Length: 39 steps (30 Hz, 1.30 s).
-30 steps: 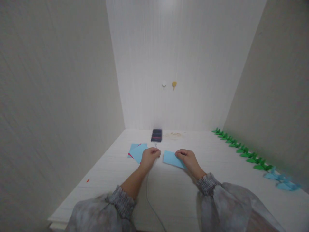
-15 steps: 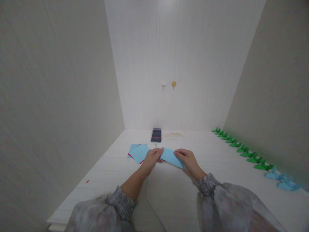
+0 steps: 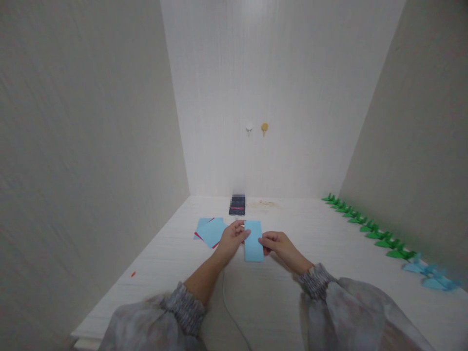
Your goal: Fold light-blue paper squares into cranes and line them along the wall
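Between my hands is a light blue folded paper (image 3: 253, 248), a tall narrow rectangle held upright lengthwise. My left hand (image 3: 233, 239) pinches its left edge, thumb on the front face. On the opposite edge, my right hand (image 3: 275, 242) grips it between thumb and fingers. The fingers behind the paper are partly hidden. Just left of my left hand lie loose light blue paper sheets (image 3: 214, 233), with red edges showing beneath them.
A phone (image 3: 237, 205) rests at the back of the white table (image 3: 164, 273), and a white cable (image 3: 228, 309) runs toward me. Green folded paper figures (image 3: 369, 229) and light blue ones (image 3: 431, 275) line the right side. A small orange piece (image 3: 133, 274) lies at left.
The blue paper has turned from a slanting, sideways position to upright lengthwise. My right hand has shifted slightly left and down along with it.
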{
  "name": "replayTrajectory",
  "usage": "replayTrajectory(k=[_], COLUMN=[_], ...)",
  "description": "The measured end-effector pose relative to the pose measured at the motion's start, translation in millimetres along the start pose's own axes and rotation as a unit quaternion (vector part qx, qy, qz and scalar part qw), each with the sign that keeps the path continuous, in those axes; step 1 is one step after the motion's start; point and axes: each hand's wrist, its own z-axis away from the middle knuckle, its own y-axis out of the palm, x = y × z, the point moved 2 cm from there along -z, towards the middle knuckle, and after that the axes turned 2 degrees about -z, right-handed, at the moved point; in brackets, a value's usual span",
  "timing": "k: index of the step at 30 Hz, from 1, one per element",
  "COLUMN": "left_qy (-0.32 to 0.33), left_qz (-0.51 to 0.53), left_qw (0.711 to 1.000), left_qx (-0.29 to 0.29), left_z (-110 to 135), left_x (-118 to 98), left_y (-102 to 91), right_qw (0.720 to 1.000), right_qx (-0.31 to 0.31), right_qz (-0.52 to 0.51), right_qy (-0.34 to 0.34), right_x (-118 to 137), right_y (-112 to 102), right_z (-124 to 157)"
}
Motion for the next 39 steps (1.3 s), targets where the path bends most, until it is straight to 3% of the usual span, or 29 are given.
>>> replayTrajectory(k=[8, 14, 24, 31, 39], left_qy=[-0.051, -0.044, -0.008, -0.016, -0.041], left_qz=[-0.049, -0.082, -0.128, -0.103, -0.047], left_qw=[0.998, 0.996, 0.991, 0.994, 0.998], left_qx=[-0.002, -0.011, 0.045, 0.023, 0.021], left_z=[1, 1, 3, 0, 2], left_x=[5, 2, -1, 3, 1], left_y=[2.4, 1.7, 2.3, 0.1, 1.9], right_qw=[0.996, 0.997, 0.996, 0.999, 0.999], right_qx=[-0.084, -0.069, -0.067, -0.015, -0.033], right_qz=[0.001, 0.002, 0.022, -0.005, -0.019], right_qy=[-0.031, -0.040, -0.047, -0.045, -0.033], right_x=[4, 2, 4, 11, 5], right_y=[-7, -7, -6, -1, -4], right_z=[-1, 0, 0, 3, 1])
